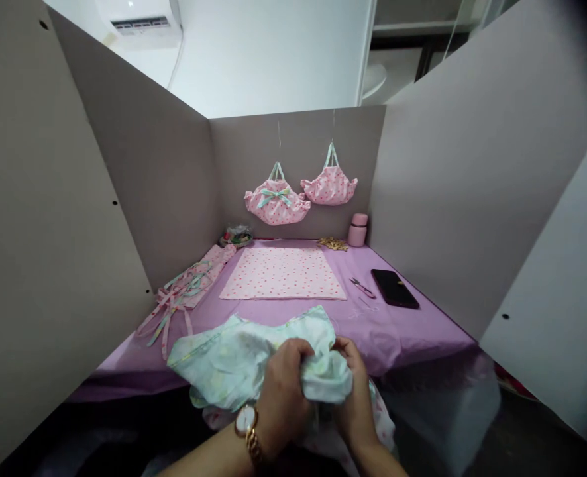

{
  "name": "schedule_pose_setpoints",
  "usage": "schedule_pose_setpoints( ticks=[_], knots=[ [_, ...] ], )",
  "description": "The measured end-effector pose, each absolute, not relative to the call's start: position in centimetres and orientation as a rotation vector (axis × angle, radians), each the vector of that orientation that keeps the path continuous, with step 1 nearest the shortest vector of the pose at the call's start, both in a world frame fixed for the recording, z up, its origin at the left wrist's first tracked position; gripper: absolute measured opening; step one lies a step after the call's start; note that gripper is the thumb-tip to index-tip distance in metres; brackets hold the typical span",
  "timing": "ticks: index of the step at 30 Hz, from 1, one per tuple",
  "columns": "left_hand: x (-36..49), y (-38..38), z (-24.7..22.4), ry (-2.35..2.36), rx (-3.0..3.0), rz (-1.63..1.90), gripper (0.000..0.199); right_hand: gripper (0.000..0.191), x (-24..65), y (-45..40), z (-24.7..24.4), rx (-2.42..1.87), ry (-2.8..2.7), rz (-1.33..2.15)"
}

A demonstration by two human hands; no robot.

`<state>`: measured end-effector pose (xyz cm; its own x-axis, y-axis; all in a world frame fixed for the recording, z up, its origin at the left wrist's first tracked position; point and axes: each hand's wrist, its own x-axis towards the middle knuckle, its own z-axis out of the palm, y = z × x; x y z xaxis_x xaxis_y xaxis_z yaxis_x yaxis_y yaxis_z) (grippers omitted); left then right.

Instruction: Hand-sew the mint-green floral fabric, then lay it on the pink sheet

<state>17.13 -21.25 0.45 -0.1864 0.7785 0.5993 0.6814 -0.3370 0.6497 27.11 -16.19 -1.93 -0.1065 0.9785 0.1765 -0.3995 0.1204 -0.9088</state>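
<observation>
A mint-green piece of cloth [224,361] with pale yellow patches is bunched at the table's front edge. My left hand [286,391], with a watch [246,422] on its wrist, is closed around the gathered middle of the cloth. On the cloth's right end, my right hand [356,391] grips with fingers curled behind the fabric. Part of the bunch bulges between both hands. Below them hangs white fabric with pink dots [383,417], partly hidden by my hands and wrists.
Pink dotted cloth [283,273] lies flat on the purple tablecloth [358,334]. Thread snips [362,287] and a phone [394,288] lie to the right. Strappy fabric pieces [184,288] are at left. Two pink bags [277,202] hang at the back, near a pink bottle [358,230].
</observation>
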Motion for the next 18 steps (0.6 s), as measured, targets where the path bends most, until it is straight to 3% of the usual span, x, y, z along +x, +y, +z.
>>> schedule_pose_setpoints(
  ticks=[8, 13, 18],
  knots=[
    [15.6, -19.4, 1.4, 1.801, 1.808, 1.588, 0.027, 0.038, 27.2, -17.4, -2.4, -0.729, -1.104, 1.41],
    [16.9, -20.9, 1.7, 1.678, 1.832, 1.547, 0.023, 0.02, 27.2, -16.4, -1.9, -0.698, -1.094, 1.407],
    [16.9, -20.8, 1.0, 1.699, 1.769, 1.541, 0.016, 0.023, 27.2, -16.8, -1.9, -0.684, -1.073, 1.407]
  ],
)
